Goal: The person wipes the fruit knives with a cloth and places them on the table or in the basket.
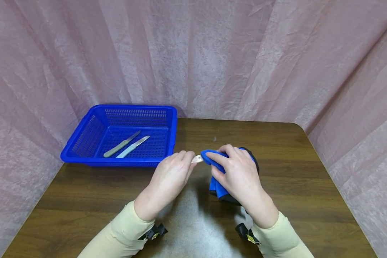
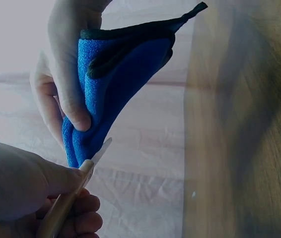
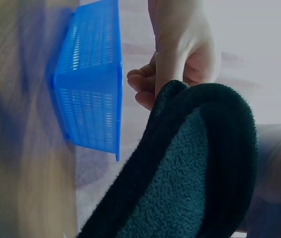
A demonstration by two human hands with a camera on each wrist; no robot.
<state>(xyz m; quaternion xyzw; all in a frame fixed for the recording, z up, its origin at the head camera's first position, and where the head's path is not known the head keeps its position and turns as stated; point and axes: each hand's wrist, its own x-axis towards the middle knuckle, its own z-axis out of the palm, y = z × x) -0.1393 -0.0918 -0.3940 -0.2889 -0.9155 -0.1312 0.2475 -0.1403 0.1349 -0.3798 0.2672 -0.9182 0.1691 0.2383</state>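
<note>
A knife point(image 2: 61, 208) with a pale handle is gripped by my left hand point(image 1: 172, 171), and its blade point(image 2: 102, 150) points toward the right hand. Folded blue cloth point(image 1: 216, 186) with dark edging is pinched between the thumb and fingers of my right hand point(image 1: 237, 173). The cloth lies against the blade near the handle, with part of the blade showing past its fold in the left wrist view. In the right wrist view the cloth point(image 3: 170, 183) hides most of the knife. Both hands are above the table.
A blue plastic basket point(image 1: 117, 159) stands at the back left of the wooden table point(image 1: 287, 168). Inside lie a knife with a greenish handle point(image 1: 116, 148) and another with a light blue handle point(image 1: 126, 151). Pink curtain point(image 1: 193, 61) hangs behind the table and along its sides.
</note>
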